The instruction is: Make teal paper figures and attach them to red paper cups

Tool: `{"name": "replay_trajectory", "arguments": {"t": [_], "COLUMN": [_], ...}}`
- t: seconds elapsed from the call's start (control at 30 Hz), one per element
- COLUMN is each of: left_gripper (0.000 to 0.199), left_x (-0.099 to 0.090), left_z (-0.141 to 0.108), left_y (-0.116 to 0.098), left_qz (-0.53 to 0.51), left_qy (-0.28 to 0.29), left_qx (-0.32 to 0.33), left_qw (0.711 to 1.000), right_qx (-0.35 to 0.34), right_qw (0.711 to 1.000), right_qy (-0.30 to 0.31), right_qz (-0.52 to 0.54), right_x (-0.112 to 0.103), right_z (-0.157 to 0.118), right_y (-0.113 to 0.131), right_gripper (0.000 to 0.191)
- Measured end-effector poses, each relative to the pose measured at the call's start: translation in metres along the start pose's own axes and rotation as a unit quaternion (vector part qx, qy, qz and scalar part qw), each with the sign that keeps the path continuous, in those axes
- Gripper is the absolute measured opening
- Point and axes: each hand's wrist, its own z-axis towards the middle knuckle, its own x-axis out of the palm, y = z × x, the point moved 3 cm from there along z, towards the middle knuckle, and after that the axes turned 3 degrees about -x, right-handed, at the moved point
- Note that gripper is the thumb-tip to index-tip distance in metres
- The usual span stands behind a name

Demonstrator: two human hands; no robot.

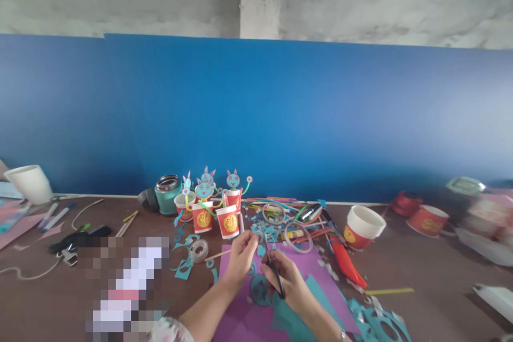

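Observation:
My right hand (289, 275) grips black-handled scissors (274, 273), with the blades pointing up and away from me. My left hand (242, 254) is pinched on a small piece of light-blue paper (260, 236) by the blade tips; its exact shape is too small to tell. Beneath both hands lies a purple sheet (236, 312). On it rest a blue paper disc with a drawn face (259, 289) and a larger blue sheet (292, 318), partly hidden by my right hand and forearm.
Red-and-white paper cups (230, 222) with blue paper creatures stand behind my left hand. A tape roll (199, 250), a teal flask (168, 197), pipe cleaners and pens clutter the table. To the right are stacked cups (364, 227), a red pouch-like item (347, 263) and cut-out scraps (379, 323).

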Motion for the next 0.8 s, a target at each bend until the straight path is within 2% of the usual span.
{"name": "replay_trajectory", "arguments": {"t": [0.33,0.8], "left_gripper": [0.037,0.034], "left_x": [0.0014,-0.0017], "left_z": [-0.0002,0.0024], "left_y": [-0.0009,0.0028], "left_qz": [-0.002,0.016], "left_qy": [0.001,-0.005], "left_qx": [-0.008,0.006], "left_qw": [1.000,1.000], "right_qx": [0.002,0.013], "right_qw": [1.000,0.999], "right_qy": [-0.014,-0.004], "right_qz": [0.015,-0.029], "right_x": [0.0018,-0.0011], "right_z": [-0.0006,-0.0005], "right_y": [0.0019,0.0070], "right_gripper": [0.037,0.032]}}
